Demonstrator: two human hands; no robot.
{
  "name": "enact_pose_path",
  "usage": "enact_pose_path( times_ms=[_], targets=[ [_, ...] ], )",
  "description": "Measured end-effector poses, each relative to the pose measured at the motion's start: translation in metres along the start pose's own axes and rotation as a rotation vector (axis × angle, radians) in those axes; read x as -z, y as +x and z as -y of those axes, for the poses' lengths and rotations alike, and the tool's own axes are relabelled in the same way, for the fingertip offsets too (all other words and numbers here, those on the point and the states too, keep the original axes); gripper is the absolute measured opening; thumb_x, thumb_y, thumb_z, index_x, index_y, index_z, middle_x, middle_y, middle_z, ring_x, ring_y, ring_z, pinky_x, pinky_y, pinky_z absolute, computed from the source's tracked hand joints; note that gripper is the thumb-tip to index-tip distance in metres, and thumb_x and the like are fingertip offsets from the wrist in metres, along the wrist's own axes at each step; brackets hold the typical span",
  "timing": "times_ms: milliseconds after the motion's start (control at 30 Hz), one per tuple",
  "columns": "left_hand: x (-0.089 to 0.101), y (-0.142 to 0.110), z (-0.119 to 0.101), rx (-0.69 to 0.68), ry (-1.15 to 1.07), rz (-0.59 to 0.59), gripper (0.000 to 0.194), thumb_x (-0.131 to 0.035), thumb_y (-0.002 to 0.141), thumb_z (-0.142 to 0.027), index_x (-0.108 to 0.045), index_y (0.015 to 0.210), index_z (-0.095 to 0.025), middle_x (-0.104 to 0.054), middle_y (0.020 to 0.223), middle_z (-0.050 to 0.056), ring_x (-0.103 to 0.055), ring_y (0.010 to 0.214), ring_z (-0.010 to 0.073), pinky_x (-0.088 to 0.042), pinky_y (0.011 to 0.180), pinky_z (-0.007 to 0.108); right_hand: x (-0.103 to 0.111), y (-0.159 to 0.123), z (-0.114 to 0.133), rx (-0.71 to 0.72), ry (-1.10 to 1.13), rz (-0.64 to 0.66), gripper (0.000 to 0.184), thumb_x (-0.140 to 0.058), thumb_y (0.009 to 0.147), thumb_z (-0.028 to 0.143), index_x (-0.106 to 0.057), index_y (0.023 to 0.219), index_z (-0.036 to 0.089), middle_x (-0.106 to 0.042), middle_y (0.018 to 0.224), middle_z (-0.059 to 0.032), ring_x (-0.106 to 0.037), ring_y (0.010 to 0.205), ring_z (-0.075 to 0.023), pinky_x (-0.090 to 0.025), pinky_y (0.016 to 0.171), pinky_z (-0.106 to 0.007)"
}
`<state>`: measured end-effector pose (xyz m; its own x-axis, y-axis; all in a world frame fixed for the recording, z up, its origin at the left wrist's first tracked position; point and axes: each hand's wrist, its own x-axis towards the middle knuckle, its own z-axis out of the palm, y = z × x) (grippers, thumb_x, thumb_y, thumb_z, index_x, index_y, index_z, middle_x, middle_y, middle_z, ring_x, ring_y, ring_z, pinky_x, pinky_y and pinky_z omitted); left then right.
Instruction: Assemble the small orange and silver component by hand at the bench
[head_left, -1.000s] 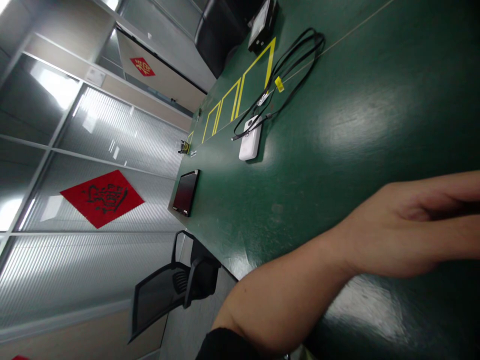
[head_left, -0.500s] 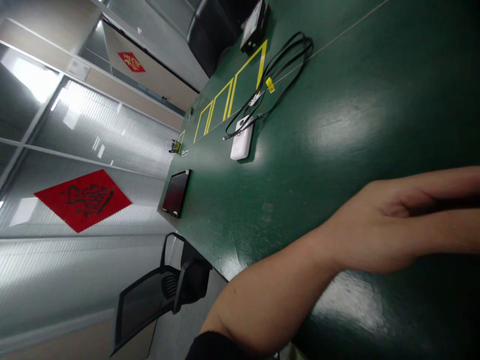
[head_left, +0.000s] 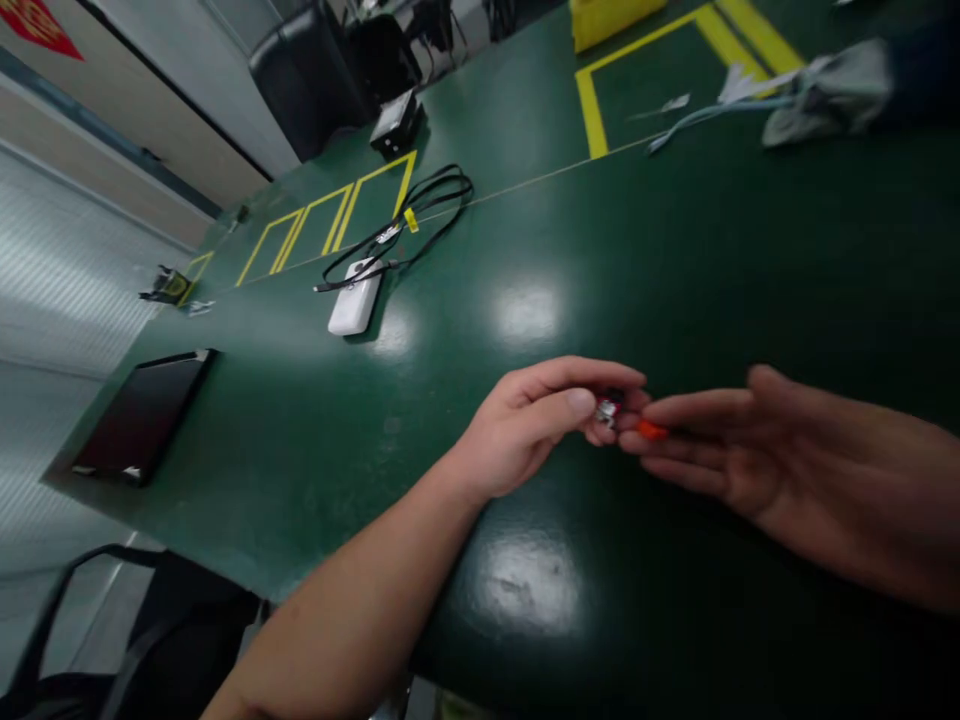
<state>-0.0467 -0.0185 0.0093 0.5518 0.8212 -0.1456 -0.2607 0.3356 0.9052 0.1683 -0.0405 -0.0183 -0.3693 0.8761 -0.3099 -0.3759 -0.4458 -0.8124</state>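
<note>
My left hand (head_left: 531, 425) pinches a small dark-red and silvery object (head_left: 607, 409) between thumb and fingers; it is too small and partly covered to name. From the right, my right hand (head_left: 795, 470) meets it, the fingertips of both hands close together or touching. A small bright orange piece (head_left: 652, 430) shows between the fingers of my right hand, which are fairly straight. Both hands are above the green table (head_left: 525, 540). Part of each small thing is hidden by fingers.
A white power bank (head_left: 355, 305) lies beyond my left hand with a coiled black cable (head_left: 442, 178) partly across it. Farther left is a flat dark-screened device (head_left: 146, 415). A grey glove-like item (head_left: 832, 95) with a pale blue cord lies at the back right.
The view has swung right and my right hand has come into sight. My left hand now appears farther left, with the small red and silvery object visible in its fingers.
</note>
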Motion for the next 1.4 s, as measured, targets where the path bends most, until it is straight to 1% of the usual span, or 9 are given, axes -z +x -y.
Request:
enact_pose_path(
  times_ms=[67,233,400,533,633,767,1033,1267,1400],
  targets=[
    [-0.002,0.0,-0.001,-0.029,-0.02,-0.019,0.033,-0.06,0.083,-0.032,-0.066,0.108,-0.013,-0.066,0.101,0.012,-0.059,0.079,0.0152,-0.047,0.073,0.027,-0.008,-0.003,0.006,-0.12,0.093,0.143,0.047,-0.042,0.091,0.056,-0.072,0.102,0.022,-0.068,0.113,-0.0104,-0.061,0.111,-0.0275,-0.048,0.095,-0.045],
    [-0.005,-0.002,0.0,-0.063,-0.032,-0.053,0.027,-0.06,0.083,-0.026,-0.067,0.105,-0.011,-0.066,0.098,0.011,-0.058,0.074,0.0119,-0.046,0.07,0.024,-0.014,-0.007,0.011,-0.052,0.14,0.226,0.035,-0.056,0.088,0.045,-0.072,0.099,0.017,-0.068,0.111,-0.0111,-0.061,0.11,-0.0253,-0.044,0.1,-0.043],
    [-0.006,-0.001,0.005,-0.095,0.016,-0.096,0.025,-0.064,0.081,-0.02,-0.067,0.104,-0.013,-0.067,0.1,0.01,-0.061,0.079,0.0135,-0.046,0.074,0.025,-0.019,-0.008,0.007,0.084,0.067,0.121,0.023,-0.073,0.075,0.029,-0.072,0.095,0.018,-0.07,0.102,-0.0094,-0.065,0.101,-0.0212,-0.046,0.096,-0.04],
    [-0.009,0.001,0.007,-0.123,0.095,-0.119,0.026,-0.066,0.079,-0.018,-0.066,0.105,-0.014,-0.067,0.089,0.006,-0.062,0.077,0.0122,-0.047,0.075,0.025,-0.023,-0.007,0.001,0.248,-0.053,0.042,0.017,-0.072,0.074,0.021,-0.072,0.09,0.017,-0.071,0.092,-0.0067,-0.066,0.086,-0.0166,-0.049,0.087,-0.036],
    [-0.01,0.003,0.01,-0.16,0.144,-0.125,0.032,-0.066,0.079,-0.019,-0.063,0.11,-0.014,-0.064,0.084,0.004,-0.061,0.076,0.0115,-0.047,0.073,0.024,-0.023,-0.003,-0.002,0.309,-0.13,-0.02,0.014,-0.072,0.072,0.018,-0.071,0.086,0.016,-0.069,0.082,-0.0048,-0.063,0.076,-0.0143,-0.048,0.078,-0.033],
    [-0.008,0.006,0.013,-0.148,0.204,-0.122,0.035,-0.066,0.077,-0.016,-0.061,0.111,-0.014,-0.065,0.088,0.005,-0.062,0.075,0.0109,-0.048,0.073,0.024,-0.022,0.004,-0.001,0.299,-0.14,-0.025,0.015,-0.073,0.07,0.019,-0.069,0.083,0.015,-0.067,0.079,-0.0038,-0.061,0.072,-0.014,-0.047,0.075,-0.032],
    [-0.01,0.008,0.013,-0.121,0.281,-0.145,0.027,-0.064,0.074,-0.011,-0.064,0.101,-0.013,-0.068,0.094,0.007,-0.065,0.08,0.0125,-0.051,0.077,0.025,-0.021,0.014,0.014,0.076,-0.079,-0.008,0.017,-0.075,0.064,0.014,-0.066,0.079,0.013,-0.065,0.074,-0.0045,-0.062,0.071,-0.0145,-0.049,0.079,-0.033],
    [-0.012,0.007,0.015,-0.1,0.243,-0.168,0.026,-0.063,0.077,-0.015,-0.063,0.102,-0.012,-0.067,0.095,0.011,-0.067,0.078,0.0155,-0.054,0.077,0.03,-0.024,0.006,0.007,0.246,-0.189,0.01,0.014,-0.073,0.069,0.017,-0.066,0.08,0.013,-0.065,0.075,-0.0032,-0.06,0.068,-0.0129,-0.048,0.071,-0.03],
    [-0.013,0.006,0.015,-0.115,0.259,-0.177,0.026,-0.062,0.078,-0.018,-0.062,0.103,-0.011,-0.067,0.093,0.011,-0.067,0.077,0.0165,-0.054,0.074,0.03,-0.022,0.006,0.003,0.285,-0.252,0.005,0.016,-0.072,0.071,0.021,-0.066,0.083,0.013,-0.066,0.074,-0.0044,-0.062,0.069,-0.0147,-0.049,0.071,-0.031]
  ],
)
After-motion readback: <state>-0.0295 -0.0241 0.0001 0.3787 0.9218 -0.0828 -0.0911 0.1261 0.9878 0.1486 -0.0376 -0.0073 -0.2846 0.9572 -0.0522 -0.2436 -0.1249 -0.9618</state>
